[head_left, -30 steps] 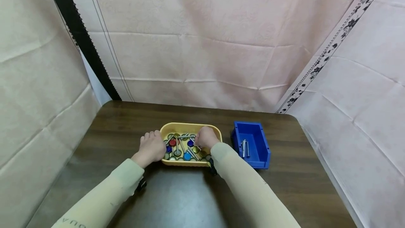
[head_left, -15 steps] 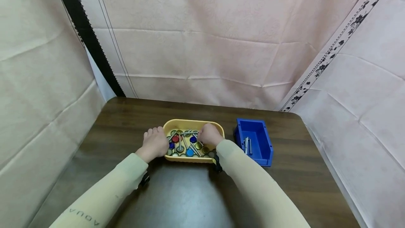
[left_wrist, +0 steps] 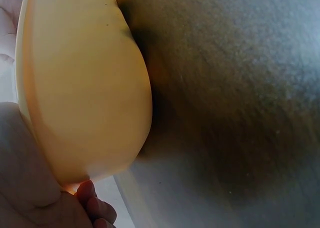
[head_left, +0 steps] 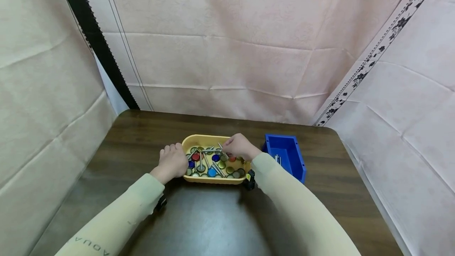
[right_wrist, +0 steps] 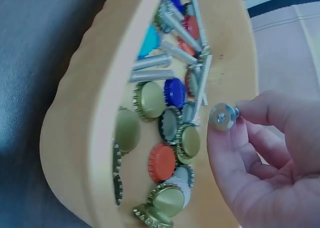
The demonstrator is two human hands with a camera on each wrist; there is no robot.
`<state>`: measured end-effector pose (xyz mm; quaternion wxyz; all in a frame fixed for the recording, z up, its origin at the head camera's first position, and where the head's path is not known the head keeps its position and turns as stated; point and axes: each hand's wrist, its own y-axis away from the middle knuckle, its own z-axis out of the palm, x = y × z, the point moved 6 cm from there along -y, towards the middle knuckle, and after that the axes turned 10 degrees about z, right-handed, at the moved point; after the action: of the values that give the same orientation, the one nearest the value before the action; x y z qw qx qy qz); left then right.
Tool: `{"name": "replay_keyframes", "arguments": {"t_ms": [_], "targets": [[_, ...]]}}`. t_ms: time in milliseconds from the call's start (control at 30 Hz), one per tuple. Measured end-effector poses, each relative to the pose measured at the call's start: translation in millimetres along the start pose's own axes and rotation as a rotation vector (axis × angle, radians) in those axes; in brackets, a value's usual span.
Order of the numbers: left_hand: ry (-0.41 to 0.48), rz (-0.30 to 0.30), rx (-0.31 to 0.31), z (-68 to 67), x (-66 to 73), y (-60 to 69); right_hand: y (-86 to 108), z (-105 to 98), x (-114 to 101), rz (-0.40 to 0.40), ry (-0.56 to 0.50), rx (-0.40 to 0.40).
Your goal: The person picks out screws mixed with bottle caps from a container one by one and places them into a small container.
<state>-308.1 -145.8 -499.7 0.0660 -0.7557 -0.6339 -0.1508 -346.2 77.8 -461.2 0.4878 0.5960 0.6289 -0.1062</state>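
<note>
right-hand grip [head_left: 241,146] with a metal bolt [right_wrist: 223,117] pinched between its fingertips [right_wrist: 220,144], over the yellow tray [head_left: 213,181]

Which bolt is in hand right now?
The bolt pinched in the right hand, its round head facing that wrist's camera; the other visible bolts lie in the yellow tray or blue bin.

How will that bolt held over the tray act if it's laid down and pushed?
The bolt looks like shiny metal, so it's probably stiff and heavyish for its size. Its wide, round head likely makes it roll in a curve. Its smooth face may be slippery.
</note>
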Motion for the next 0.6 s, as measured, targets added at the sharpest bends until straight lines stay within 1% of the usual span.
{"name": "replay_keyframes", "arguments": {"t_ms": [100,233,333,467,600], "targets": [[0.002,0.002,0.002,1.5,0.3,1.6,4.8,-0.7,3.5,0.018,-0.056,-0.044],[0.002,0.004,-0.004,-0.6,1.3,1.0,8.9,-5.7,6.4,0.034,-0.071,-0.073],[0.003,-0.003,-0.013,-1.0,1.1,1.6,10.8,-9.8,8.8,0.034,-0.075,-0.075],[0.001,-0.006,-0.010,-0.4,0.2,1.7,15.1,-16.6,10.0,0.035,-0.115,-0.071],[0.001,-0.001,-0.009,0.9,0.9,2.1,21.0,-28.2,13.5,0.042,-0.176,-0.059]]}}
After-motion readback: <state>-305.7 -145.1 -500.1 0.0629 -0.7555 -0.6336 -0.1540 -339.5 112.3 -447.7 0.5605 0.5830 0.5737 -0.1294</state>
